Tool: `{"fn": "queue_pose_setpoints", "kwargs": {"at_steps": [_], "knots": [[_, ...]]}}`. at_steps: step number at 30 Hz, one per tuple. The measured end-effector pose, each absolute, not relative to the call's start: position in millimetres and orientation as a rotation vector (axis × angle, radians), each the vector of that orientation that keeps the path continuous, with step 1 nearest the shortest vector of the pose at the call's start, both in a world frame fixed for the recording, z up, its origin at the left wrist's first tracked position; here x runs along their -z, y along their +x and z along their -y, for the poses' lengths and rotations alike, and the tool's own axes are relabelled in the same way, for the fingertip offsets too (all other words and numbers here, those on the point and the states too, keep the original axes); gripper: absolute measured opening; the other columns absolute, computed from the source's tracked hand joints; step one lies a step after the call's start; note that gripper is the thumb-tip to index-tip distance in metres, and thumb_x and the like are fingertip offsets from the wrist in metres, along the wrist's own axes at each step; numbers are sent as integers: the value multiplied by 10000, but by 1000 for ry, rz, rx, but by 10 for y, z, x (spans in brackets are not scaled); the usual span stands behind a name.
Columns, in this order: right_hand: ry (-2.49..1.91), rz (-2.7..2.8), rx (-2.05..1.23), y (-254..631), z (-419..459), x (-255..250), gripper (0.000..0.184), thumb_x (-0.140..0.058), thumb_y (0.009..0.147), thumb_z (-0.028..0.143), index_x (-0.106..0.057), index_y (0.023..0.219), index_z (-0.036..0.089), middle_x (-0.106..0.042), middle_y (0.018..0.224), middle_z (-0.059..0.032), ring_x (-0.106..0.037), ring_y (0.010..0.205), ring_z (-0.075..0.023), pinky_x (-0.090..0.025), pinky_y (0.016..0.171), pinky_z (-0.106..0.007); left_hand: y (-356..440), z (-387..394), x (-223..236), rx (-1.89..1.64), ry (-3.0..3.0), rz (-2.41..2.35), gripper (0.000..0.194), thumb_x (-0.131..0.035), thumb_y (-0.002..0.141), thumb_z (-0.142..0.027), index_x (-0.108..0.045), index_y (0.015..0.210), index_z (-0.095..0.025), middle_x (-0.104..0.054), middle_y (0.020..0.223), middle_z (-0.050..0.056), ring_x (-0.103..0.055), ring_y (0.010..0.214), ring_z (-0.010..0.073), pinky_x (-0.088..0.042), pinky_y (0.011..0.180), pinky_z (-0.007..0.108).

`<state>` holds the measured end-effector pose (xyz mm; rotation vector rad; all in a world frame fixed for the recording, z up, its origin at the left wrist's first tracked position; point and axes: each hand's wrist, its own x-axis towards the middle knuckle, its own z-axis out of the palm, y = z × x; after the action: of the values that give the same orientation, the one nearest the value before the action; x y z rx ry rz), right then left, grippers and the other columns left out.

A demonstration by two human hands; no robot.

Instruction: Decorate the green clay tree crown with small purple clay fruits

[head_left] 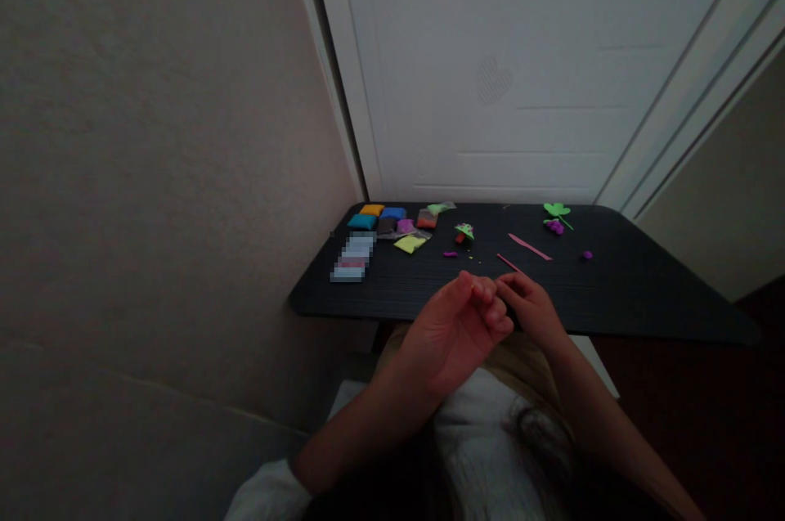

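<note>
Black, wood-grained table (650, 292): rear edge along a white door (417, 96), left end close to a wall (184, 177). Broad dark stretch from the purple ball (587, 255) to the near right corner; narrower strip along the near edge, left of the hands.

Both hands overlap the middle of the near edge in view. Left hand (459, 329): palm up, fingers curled, thumb tip against forefinger; pale speck (472, 286) at the tips, too small to identify or to confirm as gripped. Right hand (533, 308): half curled, fingertips by the left ones; contents cannot be told.

Just beyond the right fingers, a pink stick (508, 262) slants toward the near edge; farther back, a pink knife (530, 247). Green-capped figure (464, 231) mid-table, nearer the rear edge; yellow crumbs (471, 258) and a purple strip (450, 254) in front of it.

Around: colored packets (393, 213) crowd the rear left corner, a pixelated sheet (354, 257) along the left edge. Toward the rear right corner: green clover shape (556, 210), purple cluster (555, 226) touching or just before it.
</note>
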<state>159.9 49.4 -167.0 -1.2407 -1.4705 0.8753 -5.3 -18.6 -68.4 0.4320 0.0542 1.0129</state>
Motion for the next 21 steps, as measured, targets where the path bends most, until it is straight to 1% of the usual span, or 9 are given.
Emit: {"fn": "queue_pose_setpoints", "kwargs": {"at_steps": [2,4,12,21], "knots": [[-1242,1474,-872,1603,-494,1671,259,-542,736,432,-585,794,183,-610,772,-18,-548,730,-158,-415,696,-292,-60,186,695,-1015,431,-43,191,-541,783,-294,-568,702,-123,-461,722,-15,-401,624,72,-332,618,235],[-1242,1475,-870,1605,-494,1675,255,-543,737,430,-583,796,185,-607,768,-17,-546,729,-157,-415,695,-292,-69,188,698,-1012,419,-35,189,-558,770,-300,-567,697,-127,-461,715,-17,-406,629,74,-338,621,235],[-1231,1488,-879,1598,-491,1675,247,-532,746,425,-578,793,187,-605,763,-17,-545,722,-156,-417,679,-288,-86,199,693,-1010,429,-16,226,-508,804,-308,-593,707,-123,-464,708,-16,-407,631,75,-336,620,236],[-1247,1488,-869,1597,-480,1669,238,-532,748,416,-578,802,188,-598,776,-16,-539,723,-152,-408,683,-289,-86,199,686,-1018,469,-21,159,-547,779,-233,-571,680,-111,-459,701,-16,-406,632,71,-333,616,227]]}}
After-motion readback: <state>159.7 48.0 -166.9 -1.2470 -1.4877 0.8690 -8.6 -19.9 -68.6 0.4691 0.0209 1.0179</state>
